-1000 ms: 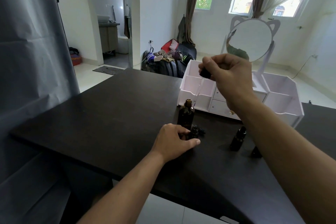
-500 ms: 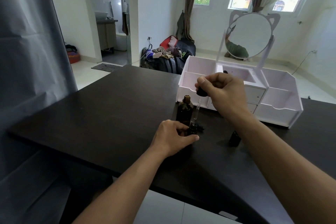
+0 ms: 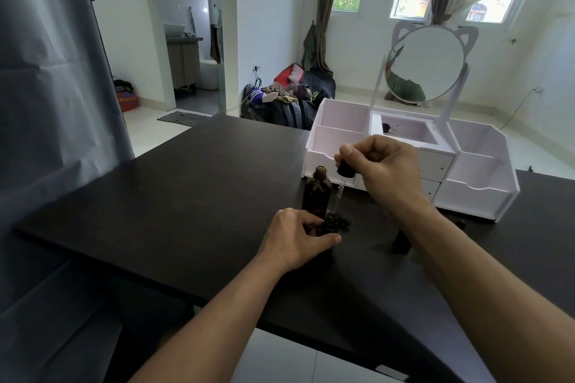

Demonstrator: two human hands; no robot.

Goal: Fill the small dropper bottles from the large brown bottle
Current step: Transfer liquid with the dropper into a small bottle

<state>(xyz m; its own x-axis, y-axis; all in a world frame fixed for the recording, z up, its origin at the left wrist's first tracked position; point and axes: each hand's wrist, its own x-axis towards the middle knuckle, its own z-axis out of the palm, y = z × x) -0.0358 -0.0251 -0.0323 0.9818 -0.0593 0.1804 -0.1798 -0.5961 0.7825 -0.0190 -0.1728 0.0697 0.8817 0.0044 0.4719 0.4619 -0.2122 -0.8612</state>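
Observation:
The large brown bottle (image 3: 316, 193) stands uncapped on the black table (image 3: 186, 196). Just in front of it my left hand (image 3: 295, 236) grips a small dark dropper bottle (image 3: 330, 222) on the tabletop. My right hand (image 3: 382, 168) pinches the black bulb of a glass dropper (image 3: 341, 179). Its thin tube points down, its tip at the small bottle's mouth. A second small dropper bottle (image 3: 401, 241) stands to the right, partly hidden behind my right forearm. A small black cap (image 3: 343, 221) lies beside the held bottle.
A white organiser (image 3: 479, 183) with drawers and a cat-eared round mirror (image 3: 427, 62) stands at the back right of the table. Another small dark object (image 3: 460, 222) sits near the organiser's front. Bags lie on the floor beyond the table.
My right hand has brought the dropper down from high above the table to the small bottle's mouth. My left hand has stayed on the small bottle.

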